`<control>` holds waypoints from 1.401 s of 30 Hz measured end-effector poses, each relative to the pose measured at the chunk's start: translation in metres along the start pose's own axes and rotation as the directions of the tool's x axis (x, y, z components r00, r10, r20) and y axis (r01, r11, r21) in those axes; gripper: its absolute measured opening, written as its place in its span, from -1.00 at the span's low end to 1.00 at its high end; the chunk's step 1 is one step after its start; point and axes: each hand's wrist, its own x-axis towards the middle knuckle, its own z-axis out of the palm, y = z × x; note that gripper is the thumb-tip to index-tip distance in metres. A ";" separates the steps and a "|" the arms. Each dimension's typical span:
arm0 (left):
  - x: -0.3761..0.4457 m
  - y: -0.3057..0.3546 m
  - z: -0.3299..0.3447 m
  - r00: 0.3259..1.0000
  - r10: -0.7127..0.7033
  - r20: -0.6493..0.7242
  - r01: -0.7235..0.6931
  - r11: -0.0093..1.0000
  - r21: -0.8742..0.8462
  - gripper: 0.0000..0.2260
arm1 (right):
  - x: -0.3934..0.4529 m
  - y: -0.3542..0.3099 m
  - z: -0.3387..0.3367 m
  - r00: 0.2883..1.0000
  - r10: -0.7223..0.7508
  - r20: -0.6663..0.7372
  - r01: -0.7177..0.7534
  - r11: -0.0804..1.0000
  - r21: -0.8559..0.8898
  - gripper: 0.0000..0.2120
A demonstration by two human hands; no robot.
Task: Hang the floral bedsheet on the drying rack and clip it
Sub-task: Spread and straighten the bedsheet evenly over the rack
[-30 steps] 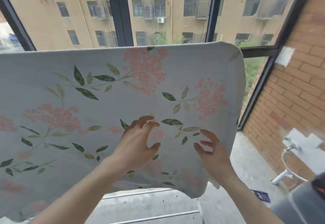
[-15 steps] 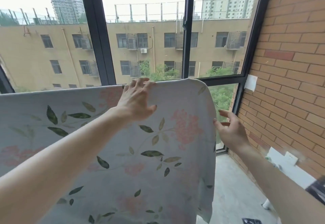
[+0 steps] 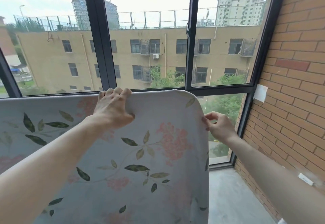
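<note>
The floral bedsheet (image 3: 158,153), pale with pink blossoms and green leaves, hangs draped over a rack that it hides entirely. My left hand (image 3: 113,109) grips the sheet's top fold, fingers curled over the upper edge and thumb on the near side. My right hand (image 3: 218,127) pinches the sheet's right side edge just below its rounded top corner. No clip is in view.
Dark-framed windows (image 3: 190,47) stand right behind the sheet. A brick wall (image 3: 290,100) closes off the right side, with a white patch (image 3: 260,93) stuck to it. Bare concrete floor (image 3: 232,197) shows at the lower right.
My view tilted up from the sheet's lower part. My left hand rose to the top fold and closed on it. My right hand moved to the right edge and pinched it.
</note>
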 end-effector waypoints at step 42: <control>-0.097 -0.202 -0.073 0.967 -0.200 0.160 0.169 0.968 0.188 -0.11 | -0.054 -0.295 0.137 0.830 -0.316 0.459 0.503 0.781 -0.371 -0.29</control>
